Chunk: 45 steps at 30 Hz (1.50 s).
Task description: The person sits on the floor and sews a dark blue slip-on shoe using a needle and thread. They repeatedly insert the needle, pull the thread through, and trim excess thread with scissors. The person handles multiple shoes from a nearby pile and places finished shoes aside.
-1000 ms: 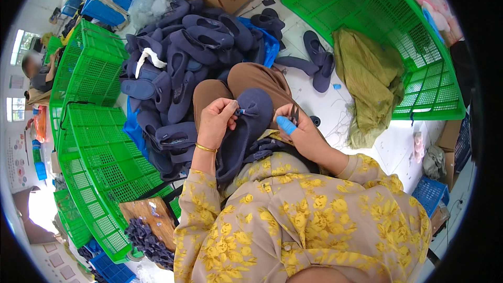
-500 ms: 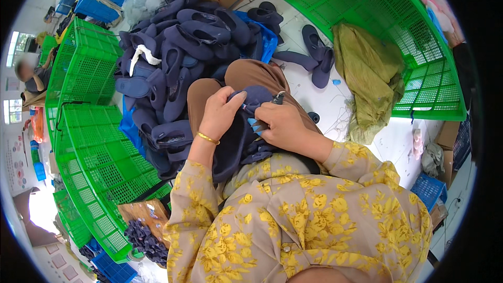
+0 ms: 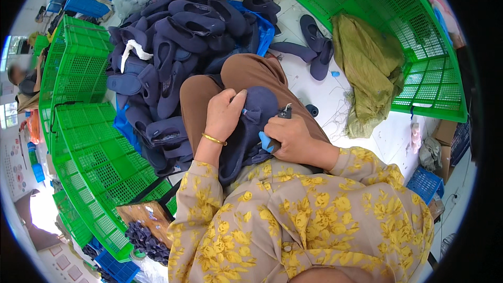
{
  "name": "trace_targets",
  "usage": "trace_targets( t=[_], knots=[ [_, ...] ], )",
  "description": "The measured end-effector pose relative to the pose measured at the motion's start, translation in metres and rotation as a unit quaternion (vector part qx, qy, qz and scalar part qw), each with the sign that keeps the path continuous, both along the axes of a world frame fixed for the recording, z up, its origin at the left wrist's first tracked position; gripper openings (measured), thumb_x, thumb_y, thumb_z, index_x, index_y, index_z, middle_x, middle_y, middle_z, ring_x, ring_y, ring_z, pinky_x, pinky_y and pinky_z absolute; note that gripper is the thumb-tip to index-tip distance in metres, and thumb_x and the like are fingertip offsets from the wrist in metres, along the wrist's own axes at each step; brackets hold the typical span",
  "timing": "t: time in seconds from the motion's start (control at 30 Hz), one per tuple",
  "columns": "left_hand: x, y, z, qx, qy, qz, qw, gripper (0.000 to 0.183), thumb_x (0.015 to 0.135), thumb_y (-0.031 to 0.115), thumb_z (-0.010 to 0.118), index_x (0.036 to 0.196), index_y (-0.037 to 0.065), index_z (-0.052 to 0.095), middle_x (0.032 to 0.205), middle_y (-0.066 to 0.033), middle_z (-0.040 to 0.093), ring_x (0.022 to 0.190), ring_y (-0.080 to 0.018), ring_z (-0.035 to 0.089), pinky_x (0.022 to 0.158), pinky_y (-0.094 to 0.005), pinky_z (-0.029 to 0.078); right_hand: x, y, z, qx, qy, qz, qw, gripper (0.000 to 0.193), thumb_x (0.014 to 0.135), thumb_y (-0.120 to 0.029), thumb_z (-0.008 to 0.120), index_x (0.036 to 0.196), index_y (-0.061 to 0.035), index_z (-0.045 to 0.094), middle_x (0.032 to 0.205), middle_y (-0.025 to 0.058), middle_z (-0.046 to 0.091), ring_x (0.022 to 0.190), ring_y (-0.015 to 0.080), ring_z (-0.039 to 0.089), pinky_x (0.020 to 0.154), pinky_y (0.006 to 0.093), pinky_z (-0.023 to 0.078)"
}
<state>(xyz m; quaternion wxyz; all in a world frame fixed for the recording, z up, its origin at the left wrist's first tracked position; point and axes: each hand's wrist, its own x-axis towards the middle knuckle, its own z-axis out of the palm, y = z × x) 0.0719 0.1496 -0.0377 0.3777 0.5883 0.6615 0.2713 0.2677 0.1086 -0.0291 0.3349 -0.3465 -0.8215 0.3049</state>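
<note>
A navy slip-on shoe (image 3: 263, 99) lies across my lap, its rounded end pointing away from me. My left hand (image 3: 224, 114) is closed on its side edge, thumb and fingers pinching the fabric. Closed in my right hand (image 3: 291, 137), just right of the shoe, is a small hand tool (image 3: 268, 142) with a blue and black handle. Its short metal tip sticks out above my fist, apart from the shoe; its exact kind is unclear. Small dark fabric scraps (image 3: 257, 156) lie on my lap below the shoe.
A large heap of navy shoes (image 3: 173, 68) lies ahead and to the left. Green plastic crates (image 3: 86, 147) stand along the left, another green crate (image 3: 429, 63) at the far right. An olive sack (image 3: 364, 73) and loose shoes (image 3: 317, 47) are on the floor. A wooden board (image 3: 144, 217) sits lower left.
My right hand has drawn back toward me and slightly right, taking the tool away from the shoe. More of the shoe's rounded end now shows. My left hand keeps its hold.
</note>
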Motion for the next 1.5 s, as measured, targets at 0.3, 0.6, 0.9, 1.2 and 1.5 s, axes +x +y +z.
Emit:
trace_targets(
  t=[0.3,0.6,0.9,1.2,1.5],
  knots=[
    [0.016,-0.016,0.032,0.062,0.039,-0.005,0.997,0.027,0.084,0.022,0.072,0.079,0.005,0.052,0.063,-0.0103,0.052,0.058,-0.0287,0.053,0.056,-0.0371,0.044,0.001,-0.005,0.003,-0.069,0.009,0.07,0.995,0.019,0.066,-0.007,0.067,0.082,-0.0086,0.058,0.074,0.0064,0.056,0.068,0.029,0.059,0.057,0.0401,0.045],
    [0.002,-0.022,0.047,0.031,0.038,-0.134,0.99,0.021,0.08,0.014,0.073,0.087,-0.001,0.059,0.083,-0.0144,0.061,0.073,-0.0268,0.061,0.069,-0.0352,0.05,0.004,-0.004,0.005,-0.122,0.031,0.056,0.99,0.021,0.064,-0.004,0.064,0.084,-0.0065,0.058,0.078,0.0095,0.061,0.072,0.0326,0.061,0.059,0.0411,0.046],
    [0.001,-0.034,0.047,0.068,0.04,-0.143,0.987,0.018,0.083,0.005,0.068,0.099,0.001,0.062,0.091,-0.0168,0.062,0.081,-0.0323,0.063,0.072,-0.036,0.051,0.001,-0.004,0.006,-0.15,0.038,-0.046,0.987,0.013,0.065,-0.005,0.064,0.075,-0.0052,0.056,0.072,0.0111,0.059,0.068,0.0331,0.059,0.058,0.0406,0.045],
    [0.014,-0.047,0.035,0.13,0.054,-0.087,0.986,0.01,0.085,0.005,0.065,0.094,0.001,0.061,0.086,-0.0153,0.061,0.081,-0.0333,0.06,0.072,-0.0392,0.048,0.003,-0.011,0.016,-0.144,0.05,-0.004,0.988,0.016,0.063,-0.003,0.067,0.075,-0.0053,0.057,0.073,0.0114,0.059,0.07,0.0333,0.06,0.059,0.0411,0.046],
    [-0.009,-0.039,0.033,-0.069,-0.182,0.011,0.981,0.015,0.091,0.012,0.067,0.097,-0.001,0.068,0.079,-0.0006,0.063,0.069,-0.0068,0.055,0.064,-0.0216,0.046,0.02,0.003,0.022,-0.349,0.07,-0.162,0.921,0.016,0.091,-0.018,0.065,0.094,-0.0039,0.057,0.077,0.009,0.061,0.067,0.0197,0.059,0.061,0.0343,0.045]
  ],
)
